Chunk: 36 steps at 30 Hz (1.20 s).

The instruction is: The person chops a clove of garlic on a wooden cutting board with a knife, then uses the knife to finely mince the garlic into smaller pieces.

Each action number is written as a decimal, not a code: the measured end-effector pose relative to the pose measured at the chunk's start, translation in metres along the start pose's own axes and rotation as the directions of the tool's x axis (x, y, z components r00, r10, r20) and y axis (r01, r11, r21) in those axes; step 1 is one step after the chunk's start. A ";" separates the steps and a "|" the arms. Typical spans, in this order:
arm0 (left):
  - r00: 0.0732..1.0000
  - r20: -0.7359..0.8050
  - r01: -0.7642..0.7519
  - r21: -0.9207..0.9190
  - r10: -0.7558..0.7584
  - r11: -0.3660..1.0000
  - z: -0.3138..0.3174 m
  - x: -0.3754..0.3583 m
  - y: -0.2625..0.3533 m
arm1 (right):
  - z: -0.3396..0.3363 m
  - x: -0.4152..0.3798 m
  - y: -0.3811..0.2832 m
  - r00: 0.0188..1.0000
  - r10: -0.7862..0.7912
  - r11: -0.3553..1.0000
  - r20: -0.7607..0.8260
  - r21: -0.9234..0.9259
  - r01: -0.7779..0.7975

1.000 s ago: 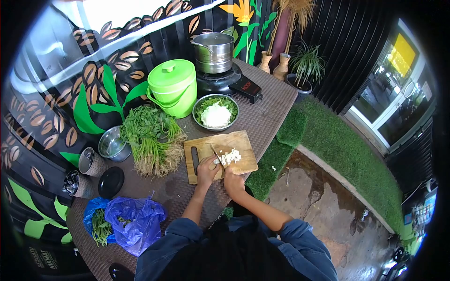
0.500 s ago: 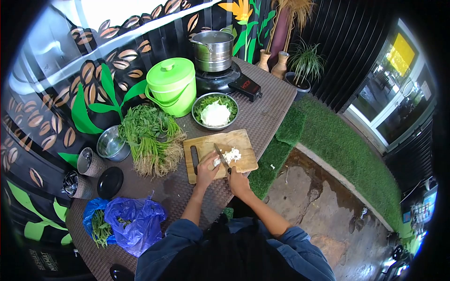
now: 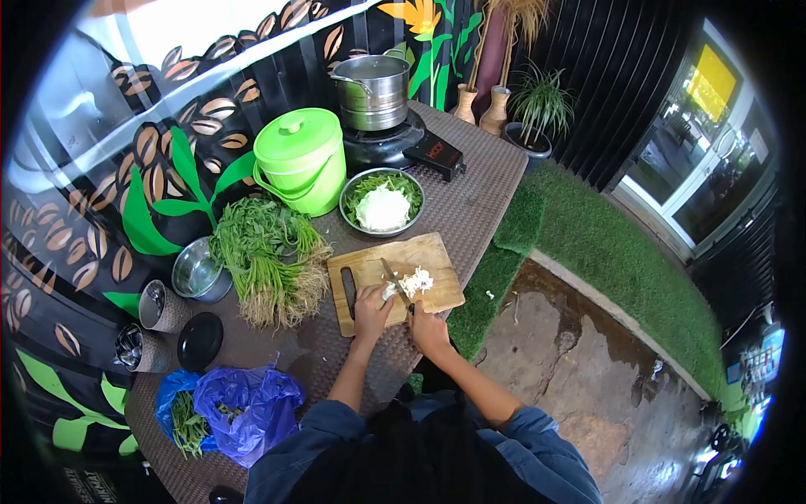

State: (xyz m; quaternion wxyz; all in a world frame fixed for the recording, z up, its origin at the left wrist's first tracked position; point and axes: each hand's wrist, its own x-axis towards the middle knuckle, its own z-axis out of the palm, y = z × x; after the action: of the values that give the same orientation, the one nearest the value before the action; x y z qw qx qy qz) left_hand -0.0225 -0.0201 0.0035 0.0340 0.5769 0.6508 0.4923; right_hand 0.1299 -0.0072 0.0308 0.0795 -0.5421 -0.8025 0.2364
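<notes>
My right hand [image 3: 430, 333] is closed around the handle of a knife [image 3: 392, 275], whose blade lies across the wooden cutting board [image 3: 432, 249]. Beside the blade, my left hand [image 3: 370, 314] presses its bent fingers on a small piece of white vegetable [image 3: 389, 291], mostly covered by them; its exact kind does not show. Chopped white bits [image 3: 417, 282] lie in a loose heap on the blade's right side. Just behind the board stands a metal bowl [image 3: 346, 214] with cut green leaves and a white shredded mound [image 3: 384, 207].
Left of the board lies a rooted bunch of greens [image 3: 264, 252]. A lidded green bucket [image 3: 302, 160] and a steel pot [image 3: 378, 105] on a black stove [image 3: 369, 151] stand behind. Blue plastic bags [image 3: 252, 416] and a metal bowl [image 3: 200, 273] are at left. The table edge [image 3: 495, 227] runs along the right.
The view has shifted slightly. My left fingers lie lower and flatter over the white piece, which shows less than before. The knife stays at nearly the same place on the board.
</notes>
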 end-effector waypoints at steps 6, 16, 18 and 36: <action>0.998 0.043 0.054 -0.073 -0.051 0.996 -0.001 0.000 -0.002 | -0.027 0.024 -0.002 0.995 -0.053 0.995 0.086 -0.076 0.060; 0.998 0.065 -0.020 -0.031 0.022 0.999 -0.001 -0.002 0.001 | 0.007 -0.001 -0.004 0.974 -0.142 0.961 -0.174 -0.259 0.094; 0.998 0.058 -0.014 -0.030 0.016 0.999 -0.001 -0.001 0.002 | 0.008 0.006 -0.005 0.972 -0.155 0.964 -0.177 -0.243 0.110; 1.000 0.024 0.014 -0.050 -0.012 0.999 0.001 -0.004 0.000 | -0.010 0.013 -0.015 0.997 -0.068 0.995 -0.019 -0.072 0.067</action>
State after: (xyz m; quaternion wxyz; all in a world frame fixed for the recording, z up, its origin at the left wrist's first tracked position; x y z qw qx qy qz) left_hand -0.0203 -0.0225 0.0010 0.0593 0.5774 0.6417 0.5013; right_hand 0.1157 0.0029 0.0450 0.0766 -0.5197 -0.8274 0.1988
